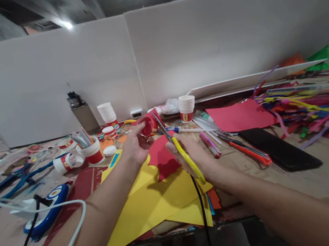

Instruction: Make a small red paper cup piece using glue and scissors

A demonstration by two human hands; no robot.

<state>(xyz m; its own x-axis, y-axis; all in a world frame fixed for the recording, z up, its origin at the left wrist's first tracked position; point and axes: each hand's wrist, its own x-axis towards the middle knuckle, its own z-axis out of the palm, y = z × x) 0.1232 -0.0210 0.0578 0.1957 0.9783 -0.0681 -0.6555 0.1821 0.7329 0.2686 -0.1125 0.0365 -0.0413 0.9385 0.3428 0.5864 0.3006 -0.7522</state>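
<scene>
My left hand [138, 144] is closed around a red paper cup [148, 126], tilted so that its opening partly faces me. A piece of red paper rises by the cup's rim, at the scissor blades. My right hand [190, 150] grips scissors [186, 159] with yellow handles, their blades pointing up and left beside the cup. Whether the blades touch the cup I cannot tell. Below and between my hands is a red paper sheet [163, 157] with a jagged lower edge, over yellow paper sheets [148, 210].
Stacked paper cups [187, 108] stand at the back, and a cup of pens [91, 150] at left. A box cutter [250, 152] and black phone [278, 147] lie right, near red paper [241, 115] and colourful strips [318, 113]. Cables cross the front left.
</scene>
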